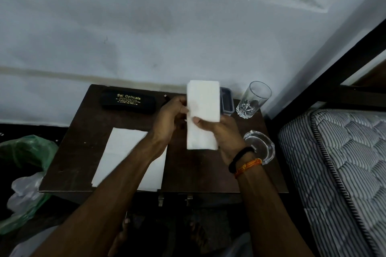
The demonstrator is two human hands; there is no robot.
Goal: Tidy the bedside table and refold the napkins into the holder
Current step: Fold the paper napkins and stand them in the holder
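A folded white napkin [202, 110] stands upright in the air above the dark wooden bedside table [79, 152]. My left hand [170, 118] pinches its left edge and my right hand [224, 135] grips its lower right part, thumb on the front. Another white napkin [123, 148] lies flat and unfolded on the table's left half, partly under my left forearm. Behind the held napkin stands a dark grey rectangular holder [227, 101], mostly hidden.
A black spectacle case [128, 101] lies at the table's back left. A clear drinking glass [252, 99] stands at the back right, a glass ashtray [261, 145] at the right edge. A striped mattress [338, 162] is at the right; green and clear plastic bags [27, 152] are at the left.
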